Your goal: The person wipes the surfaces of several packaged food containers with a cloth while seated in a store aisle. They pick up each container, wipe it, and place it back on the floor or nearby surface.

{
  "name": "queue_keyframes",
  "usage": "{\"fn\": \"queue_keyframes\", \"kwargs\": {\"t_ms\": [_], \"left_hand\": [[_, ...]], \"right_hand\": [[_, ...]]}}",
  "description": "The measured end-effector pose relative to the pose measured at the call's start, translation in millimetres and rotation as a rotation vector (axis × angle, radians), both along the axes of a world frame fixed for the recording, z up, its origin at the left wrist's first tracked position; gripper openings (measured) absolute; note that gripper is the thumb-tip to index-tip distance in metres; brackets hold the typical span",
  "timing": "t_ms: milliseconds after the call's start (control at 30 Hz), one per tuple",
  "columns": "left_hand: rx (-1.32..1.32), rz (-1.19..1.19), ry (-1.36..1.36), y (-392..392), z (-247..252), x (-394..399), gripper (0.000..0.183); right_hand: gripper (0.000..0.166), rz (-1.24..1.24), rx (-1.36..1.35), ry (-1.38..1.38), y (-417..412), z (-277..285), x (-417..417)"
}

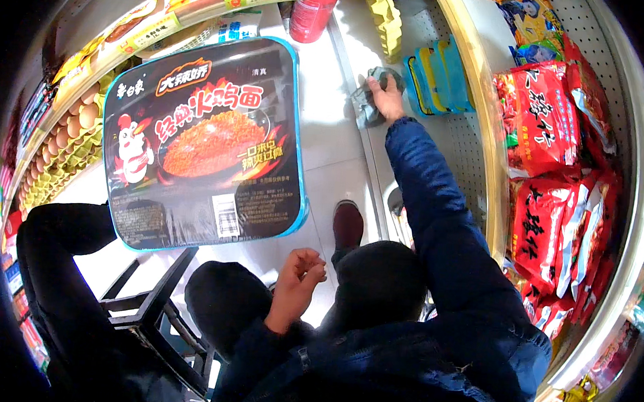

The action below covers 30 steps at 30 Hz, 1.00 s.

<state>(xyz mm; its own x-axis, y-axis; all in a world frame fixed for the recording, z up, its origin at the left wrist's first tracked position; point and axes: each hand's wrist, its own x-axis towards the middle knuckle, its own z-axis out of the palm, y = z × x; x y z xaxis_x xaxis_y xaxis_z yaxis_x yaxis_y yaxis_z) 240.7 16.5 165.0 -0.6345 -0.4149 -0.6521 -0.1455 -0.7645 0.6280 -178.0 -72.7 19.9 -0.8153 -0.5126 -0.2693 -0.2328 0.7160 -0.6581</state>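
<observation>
My right hand (pixel 387 96) reaches forward and presses on a crumpled grey cloth (pixel 367 107) at the edge of the lower shelf (pixel 374 173), just left of a stack of blue and yellow plastic containers (pixel 440 79). Above my lap, my left hand (pixel 298 278) has its fingers curled, and nothing can be seen in it. A large black, blue-rimmed instant noodle box (pixel 206 142), with a picture of noodles and a cartoon chicken on its lid, is at the left, in front of a person's dark-clothed arm or leg. What supports the box is hidden.
Red noodle packets (pixel 544 119) fill the right shelf behind a pale curved edge (pixel 483 95). Egg trays (pixel 69 136) line the left shelf. A black stool frame (pixel 150 312) stands lower left, a red bottle (pixel 313 12) ahead. A yellow egg tray (pixel 385 20) lies beyond my right hand.
</observation>
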Motion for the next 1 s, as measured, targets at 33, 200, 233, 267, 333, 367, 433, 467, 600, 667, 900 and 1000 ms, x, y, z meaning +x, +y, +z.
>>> {"fn": "queue_keyframes", "kwargs": {"t_ms": [33, 200, 233, 267, 333, 367, 433, 467, 600, 667, 900, 1000], "left_hand": [[-0.007, -0.012, 0.005, -1.1, 1.7, -2.5, 0.019], [-0.082, -0.079, 0.012, -2.6, 2.2, -3.6, 0.021], [-0.071, -0.080, 0.017, -3.6, 3.0, -2.7, 0.020], [-0.058, -0.081, 0.020, -4.6, 3.5, -1.8, 0.020], [-0.033, -0.072, 0.017, -5.2, 2.5, 0.4, 0.020], [-0.023, -0.062, 0.011, -4.8, 1.6, 1.6, 0.020], [-0.013, -0.066, 0.012, -7.0, -0.2, 1.3, 0.020], [-0.012, -0.076, 0.021, -8.8, -1.6, 0.1, 0.020], [-0.003, -0.043, -0.035, -3.4, -5.8, 7.1, 0.021], [-0.011, -0.054, -0.014, -6.5, -3.7, 4.8, 0.021], [-0.103, -0.109, 0.059, -7.2, 1.5, 2.1, 0.019], [-0.105, -0.066, 0.046, -4.8, 4.0, 7.3, 0.019]], "right_hand": [[0.073, -0.027, -0.026, 0.166, 11.6, -7.7, 4.7], [0.035, -0.241, -0.149, 0.096, 112.1, -96.7, -57.2], [0.031, -0.253, -0.229, 0.066, 130.7, -108.3, -73.9], [0.028, -0.250, -0.313, 0.037, 144.5, -118.7, -89.3], [0.027, -0.194, -0.421, 0.023, 161.0, -127.7, -107.0], [0.029, -0.152, -0.440, 0.020, 163.5, -127.3, -113.4], [0.032, -0.079, -0.447, 0.022, 173.7, -122.9, -129.1], [0.033, -0.019, -0.348, 0.146, 181.4, -121.2, -133.9], [0.037, 0.231, 0.057, 0.729, 151.4, -49.0, -60.6], [0.038, 0.201, -0.005, 0.786, 165.0, -45.5, -54.6], [0.035, 0.105, 0.037, 0.656, 213.0, -65.9, -22.1], [0.033, 0.194, 0.192, 0.659, 202.6, -44.7, 14.9]]}}
